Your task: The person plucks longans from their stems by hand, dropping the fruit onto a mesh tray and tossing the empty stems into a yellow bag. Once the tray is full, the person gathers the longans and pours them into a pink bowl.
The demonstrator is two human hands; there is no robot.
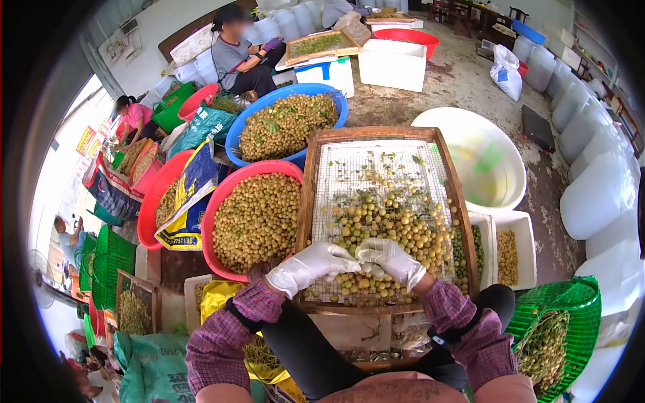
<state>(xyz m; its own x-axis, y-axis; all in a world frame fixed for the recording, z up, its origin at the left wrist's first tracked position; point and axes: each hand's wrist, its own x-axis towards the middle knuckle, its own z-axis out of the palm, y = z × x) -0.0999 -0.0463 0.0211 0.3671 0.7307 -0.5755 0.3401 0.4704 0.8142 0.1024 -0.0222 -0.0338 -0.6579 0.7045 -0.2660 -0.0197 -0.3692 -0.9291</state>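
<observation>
A wood-framed wire mesh screen lies across my lap, with small round yellow-green fruits, loose leaves and stem bits on it. Both hands wear white gloves and meet low over the near part of the screen, among the fruits. My left hand comes in from the left with its fingers bent and pressed together. Opposite it, my right hand has its thumb and fingers closed, tips nearly touching the left ones. Whatever is between the fingertips is hidden by the gloves.
Left of the screen stand a pink basin and a blue basin, both full of fruit. A white tub and a foam box are on the right. A green basket sits by my right knee. A co-worker sits behind the basins.
</observation>
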